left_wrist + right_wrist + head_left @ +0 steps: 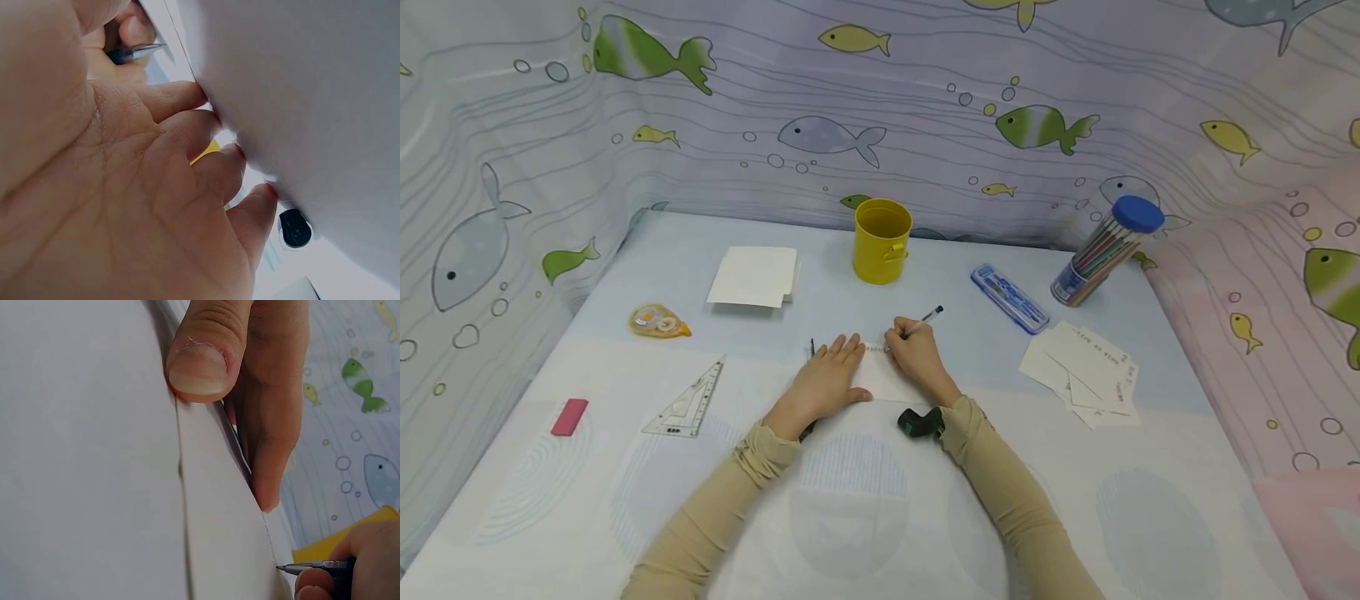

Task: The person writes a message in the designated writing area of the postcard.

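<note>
My left hand (pixel 829 373) lies flat, fingers straight, pressing down a white card (pixel 891 383) at the table's middle. In the left wrist view its fingertips (pixel 206 128) rest against the card (pixel 300 94). My right hand (pixel 916 348) pinches a dark pen (pixel 925 319), tip down on the card's far edge beside the left fingers. The right wrist view shows the pen tip (pixel 294 569) touching the card (pixel 94 456) by a row of small marks, with the left thumb (pixel 200 359) on the card's edge.
Behind the hands stand a yellow cup (pixel 882 240) and a stack of white paper (pixel 752 277). Left: correction tape (pixel 658 321), a clear set square (pixel 688 400), a pink eraser (pixel 569 417). Right: a blue case (pixel 1009 297), a tube of coloured pens (pixel 1105 250), several written cards (pixel 1086 371).
</note>
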A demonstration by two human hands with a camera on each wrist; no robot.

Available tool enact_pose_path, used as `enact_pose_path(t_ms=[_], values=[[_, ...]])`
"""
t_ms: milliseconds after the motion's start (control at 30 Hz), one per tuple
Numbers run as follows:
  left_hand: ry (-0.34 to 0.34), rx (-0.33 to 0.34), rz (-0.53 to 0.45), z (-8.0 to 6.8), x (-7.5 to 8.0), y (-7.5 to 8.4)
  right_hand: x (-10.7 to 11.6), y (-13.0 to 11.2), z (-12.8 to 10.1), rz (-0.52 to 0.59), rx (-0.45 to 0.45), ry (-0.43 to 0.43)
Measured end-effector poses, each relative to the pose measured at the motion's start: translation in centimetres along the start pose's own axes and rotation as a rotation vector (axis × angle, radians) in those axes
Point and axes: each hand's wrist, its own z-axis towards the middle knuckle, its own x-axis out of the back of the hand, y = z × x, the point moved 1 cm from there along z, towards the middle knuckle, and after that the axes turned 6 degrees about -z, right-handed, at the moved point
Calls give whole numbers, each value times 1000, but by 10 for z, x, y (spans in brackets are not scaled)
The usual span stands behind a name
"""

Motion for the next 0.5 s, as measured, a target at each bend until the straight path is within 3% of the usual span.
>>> enact_pose_path(t_ms=[367, 500], values=[[6, 1, -11, 0, 2, 1, 1, -1, -1, 38, 16, 82], [1, 3, -6, 0, 2, 1, 4, -14, -6, 25, -8, 75]])
